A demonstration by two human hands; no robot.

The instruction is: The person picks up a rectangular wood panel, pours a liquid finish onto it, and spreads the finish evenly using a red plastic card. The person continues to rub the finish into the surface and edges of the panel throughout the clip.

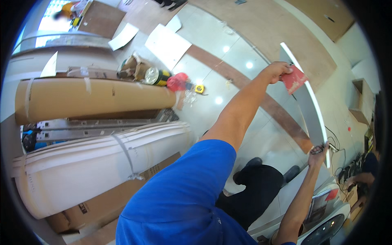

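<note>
A narrow white board (316, 106) stands on edge in front of me on the right, its pale edge bowed by the lens. My left hand (279, 72) is closed at the upper part of the board and pinches a worn, dusty red sheet of sandpaper (295, 79) against its edge. Lower down, my right hand (318, 154) grips the near end of the same board, fingers wrapped round it. Part of the board's face is hidden behind the sandpaper.
Left lie a long brown cardboard roll (98, 96) and a strapped white roll (106, 163). A yellow tape measure (199, 88), red plastic bag (177, 82) and white sheets (167, 45) lie on the tiles. Cables (337, 151) trail at right, near another person's hand (352, 181).
</note>
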